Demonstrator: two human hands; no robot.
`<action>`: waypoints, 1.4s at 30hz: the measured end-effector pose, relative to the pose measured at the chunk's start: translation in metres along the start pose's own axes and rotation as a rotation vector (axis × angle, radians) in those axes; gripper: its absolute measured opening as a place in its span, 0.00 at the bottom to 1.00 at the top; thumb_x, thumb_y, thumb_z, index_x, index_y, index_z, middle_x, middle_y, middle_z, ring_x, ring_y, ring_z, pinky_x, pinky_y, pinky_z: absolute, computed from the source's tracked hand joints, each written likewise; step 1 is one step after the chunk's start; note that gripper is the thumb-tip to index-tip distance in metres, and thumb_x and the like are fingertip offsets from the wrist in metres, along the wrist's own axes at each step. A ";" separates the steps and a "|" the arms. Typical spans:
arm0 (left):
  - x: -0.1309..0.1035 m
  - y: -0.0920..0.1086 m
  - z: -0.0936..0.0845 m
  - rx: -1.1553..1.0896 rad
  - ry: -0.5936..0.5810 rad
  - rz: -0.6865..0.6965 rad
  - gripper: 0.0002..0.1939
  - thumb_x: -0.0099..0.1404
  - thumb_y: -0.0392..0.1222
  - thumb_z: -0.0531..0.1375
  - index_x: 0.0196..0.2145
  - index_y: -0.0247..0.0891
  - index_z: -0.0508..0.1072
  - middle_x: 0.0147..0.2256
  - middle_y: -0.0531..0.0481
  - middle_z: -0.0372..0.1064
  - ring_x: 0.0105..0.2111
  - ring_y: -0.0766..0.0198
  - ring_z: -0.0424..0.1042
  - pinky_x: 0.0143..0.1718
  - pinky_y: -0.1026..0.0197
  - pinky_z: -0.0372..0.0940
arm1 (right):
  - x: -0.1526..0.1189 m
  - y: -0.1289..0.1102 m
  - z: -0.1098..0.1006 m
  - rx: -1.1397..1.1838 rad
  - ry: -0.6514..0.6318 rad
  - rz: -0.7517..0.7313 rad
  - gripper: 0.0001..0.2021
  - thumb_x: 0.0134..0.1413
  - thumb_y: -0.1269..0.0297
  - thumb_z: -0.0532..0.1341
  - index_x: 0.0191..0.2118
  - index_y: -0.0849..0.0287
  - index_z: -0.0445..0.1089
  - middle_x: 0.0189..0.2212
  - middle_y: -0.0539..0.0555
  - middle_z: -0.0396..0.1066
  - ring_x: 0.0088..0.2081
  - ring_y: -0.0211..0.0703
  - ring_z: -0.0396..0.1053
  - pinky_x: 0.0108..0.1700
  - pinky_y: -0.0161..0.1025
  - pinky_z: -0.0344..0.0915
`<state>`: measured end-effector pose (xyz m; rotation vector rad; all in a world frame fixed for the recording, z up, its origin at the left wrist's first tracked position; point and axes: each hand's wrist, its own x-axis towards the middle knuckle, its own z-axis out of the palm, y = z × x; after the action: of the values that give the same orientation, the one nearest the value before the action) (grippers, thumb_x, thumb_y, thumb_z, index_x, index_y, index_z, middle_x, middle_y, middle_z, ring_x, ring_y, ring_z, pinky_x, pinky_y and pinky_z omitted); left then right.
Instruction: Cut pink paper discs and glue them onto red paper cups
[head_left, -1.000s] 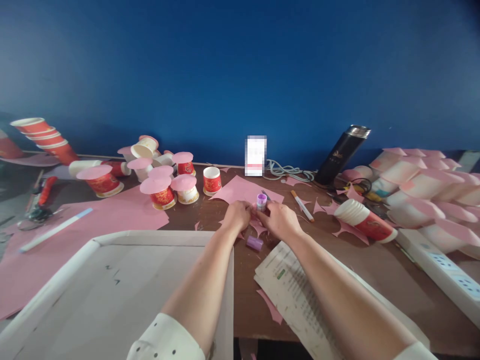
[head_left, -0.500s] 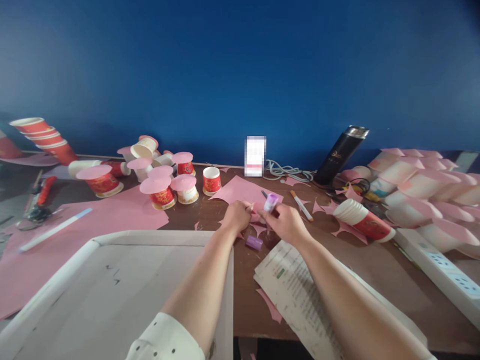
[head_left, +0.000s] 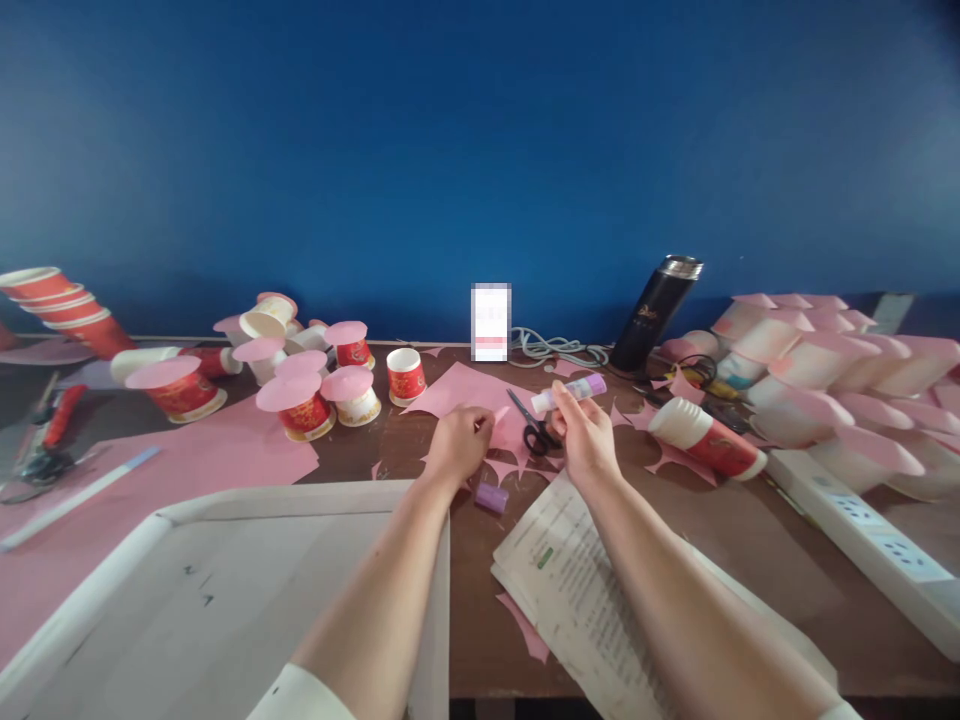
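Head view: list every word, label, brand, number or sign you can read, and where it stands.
No text is legible.
Printed pages: lines too blurred.
Black flask: pale marking, unreadable.
Glue stick in the right hand: label too small.
Pixelated white panel: unreadable.
Red cup: gold marks unclear.

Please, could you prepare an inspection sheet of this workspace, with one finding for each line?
Surface: flat brown tabletop, partly covered.
Work things: slim purple-and-white plastic glue stick, held near black-handled metal scissors; short purple plastic cylinder lying nearby.
Clutter: jagged pink paper scraps; round red-and-white paper cups.
Hands: right hand holds the glue stick; left hand by a flat pink paper sheet, grip unclear.
Cables: looped pale cable at rear.
Surroundings: plain blue wall; black cylindrical flask before it.
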<state>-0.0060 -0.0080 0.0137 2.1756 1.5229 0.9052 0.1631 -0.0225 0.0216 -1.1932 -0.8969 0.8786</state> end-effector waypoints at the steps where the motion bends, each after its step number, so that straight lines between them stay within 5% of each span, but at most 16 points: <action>1: 0.000 0.001 -0.001 0.009 0.021 0.002 0.17 0.67 0.46 0.50 0.29 0.38 0.74 0.29 0.50 0.70 0.30 0.66 0.67 0.33 0.66 0.57 | 0.000 0.001 0.000 0.043 -0.004 0.029 0.21 0.45 0.47 0.65 0.19 0.56 0.57 0.12 0.43 0.53 0.16 0.33 0.53 0.20 0.34 0.53; 6: -0.001 0.002 0.002 0.104 0.067 0.013 0.14 0.66 0.39 0.50 0.42 0.40 0.74 0.39 0.46 0.70 0.39 0.61 0.69 0.41 0.63 0.61 | 0.001 0.003 0.004 0.259 -0.088 0.168 0.20 0.44 0.46 0.65 0.23 0.55 0.57 0.15 0.42 0.54 0.15 0.32 0.49 0.17 0.33 0.54; 10: -0.002 0.002 0.006 0.094 0.025 0.040 0.22 0.63 0.42 0.55 0.55 0.37 0.66 0.45 0.43 0.67 0.45 0.58 0.68 0.48 0.59 0.61 | 0.002 -0.002 0.004 0.456 -0.172 0.260 0.20 0.42 0.48 0.67 0.25 0.56 0.59 0.19 0.42 0.58 0.15 0.29 0.48 0.19 0.31 0.57; 13: -0.004 0.007 0.005 0.020 0.124 0.064 0.25 0.62 0.44 0.56 0.57 0.37 0.62 0.44 0.44 0.67 0.40 0.60 0.69 0.46 0.59 0.63 | 0.003 -0.004 0.002 0.570 -0.207 0.337 0.19 0.42 0.50 0.68 0.26 0.56 0.60 0.19 0.42 0.58 0.16 0.28 0.48 0.20 0.31 0.59; 17: -0.009 0.018 -0.007 -0.072 0.239 0.086 0.17 0.64 0.41 0.53 0.50 0.38 0.68 0.41 0.46 0.69 0.32 0.65 0.68 0.42 0.62 0.64 | 0.002 -0.002 0.001 0.605 -0.232 0.365 0.17 0.43 0.53 0.68 0.27 0.57 0.61 0.20 0.43 0.59 0.16 0.28 0.48 0.21 0.30 0.59; 19: -0.013 0.023 -0.017 -0.103 0.119 0.092 0.13 0.65 0.42 0.53 0.42 0.39 0.73 0.38 0.47 0.70 0.32 0.66 0.68 0.40 0.63 0.63 | 0.002 -0.001 0.001 0.608 -0.265 0.348 0.16 0.44 0.54 0.68 0.28 0.57 0.62 0.21 0.43 0.59 0.17 0.28 0.48 0.22 0.30 0.59; 23: -0.023 0.027 -0.036 -0.180 -0.421 0.141 0.11 0.56 0.49 0.62 0.36 0.44 0.76 0.39 0.51 0.71 0.37 0.63 0.70 0.40 0.64 0.62 | 0.000 -0.001 0.001 0.648 -0.333 0.336 0.15 0.45 0.55 0.67 0.26 0.58 0.62 0.21 0.42 0.58 0.17 0.27 0.46 0.22 0.29 0.58; 26: -0.028 0.023 -0.041 -0.082 -0.587 0.148 0.19 0.44 0.50 0.69 0.36 0.46 0.76 0.41 0.50 0.69 0.42 0.57 0.68 0.41 0.62 0.62 | 0.000 -0.001 0.001 0.647 -0.347 0.330 0.16 0.46 0.55 0.67 0.26 0.58 0.62 0.21 0.42 0.57 0.18 0.27 0.46 0.23 0.29 0.58; 31: -0.028 0.014 -0.034 0.082 -0.546 0.092 0.15 0.46 0.41 0.66 0.34 0.42 0.74 0.38 0.48 0.70 0.41 0.55 0.68 0.40 0.59 0.62 | 0.000 0.001 0.002 0.604 -0.340 0.301 0.17 0.44 0.54 0.68 0.24 0.58 0.62 0.20 0.43 0.57 0.17 0.27 0.47 0.23 0.30 0.58; 37: -0.021 0.018 -0.040 -0.154 -0.170 0.046 0.10 0.57 0.41 0.60 0.39 0.42 0.71 0.38 0.52 0.72 0.36 0.63 0.70 0.38 0.62 0.62 | -0.007 0.000 0.004 0.404 -0.320 0.132 0.15 0.46 0.53 0.67 0.24 0.59 0.66 0.14 0.42 0.53 0.16 0.29 0.47 0.19 0.32 0.49; 42: -0.017 0.017 -0.038 -0.163 -0.096 0.003 0.10 0.58 0.42 0.61 0.39 0.44 0.71 0.36 0.54 0.74 0.34 0.63 0.71 0.36 0.63 0.61 | -0.020 -0.009 0.007 0.194 -0.329 -0.047 0.12 0.48 0.55 0.66 0.32 0.60 0.73 0.19 0.47 0.64 0.21 0.33 0.58 0.22 0.33 0.55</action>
<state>-0.0231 -0.0336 0.0469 2.0750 1.3525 0.8802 0.1501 -0.0393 0.0297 -0.8700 -1.0718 1.1173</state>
